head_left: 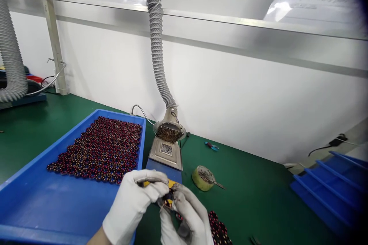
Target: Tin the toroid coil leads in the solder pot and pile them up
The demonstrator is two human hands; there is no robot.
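Note:
In white gloves with grey, soiled fingertips, my two hands meet low in the middle of the head view. My right hand [188, 214] is closed around a small dark ring-shaped coil [169, 201], mostly hidden by the fingers. Thumb and forefinger of my left hand [135, 199] are pinched together at the coil's upper left; whatever lies between them is too small to make out. Left of them, a blue tray [66, 206] bears many packed rows of dark ring coils [100, 149] with red and gold spots. More such coils [218, 227] lie beside my right hand.
Behind my hands stands a metal-topped blue device [166, 152] under a fume hood with a grey hose [156, 38]. A round yellowish tin [203, 178] holds a flat tool. Blue-handled cutters [212, 146] lie farther back. Blue trays [330, 187] are at the right.

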